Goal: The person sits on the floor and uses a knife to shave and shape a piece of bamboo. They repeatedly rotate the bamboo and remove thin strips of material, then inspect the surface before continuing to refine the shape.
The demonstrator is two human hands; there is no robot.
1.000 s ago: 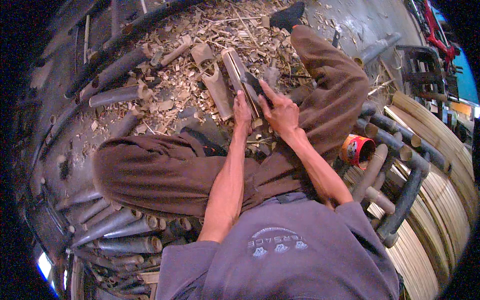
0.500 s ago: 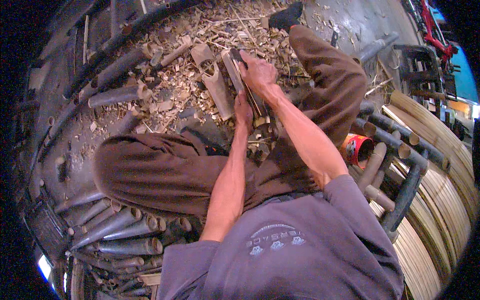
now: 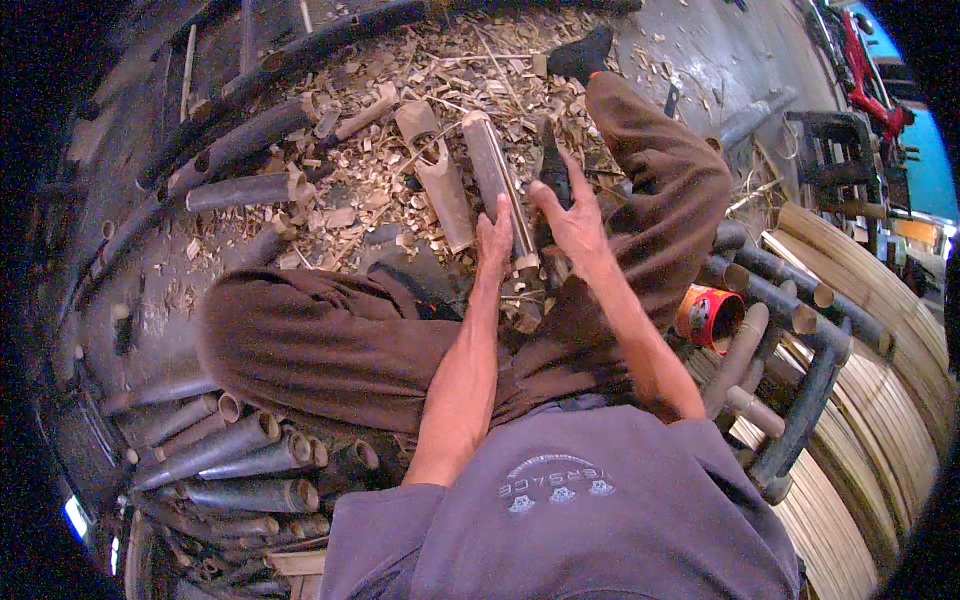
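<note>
My left hand is wrapped round the lower part of a split bamboo tube, its thumb lying along the side. The tube slants upward away from me, with a pale cut edge on its right. Just to the right, my right hand is apart from the tube. Between its thumb and stretched fingers sits a dark flat piece, whose exact kind I cannot make out. A notched bamboo piece lies on the shavings left of the tube.
Wood chips cover the floor between my bent legs. Dark bamboo tubes lie at the left, and more are stacked at the lower left. A red tin stands by my right thigh, near bundled pale strips.
My right hand has come off the bamboo tube and moved right and nearer, with the dark piece. The tube has shifted slightly right in my left hand.
</note>
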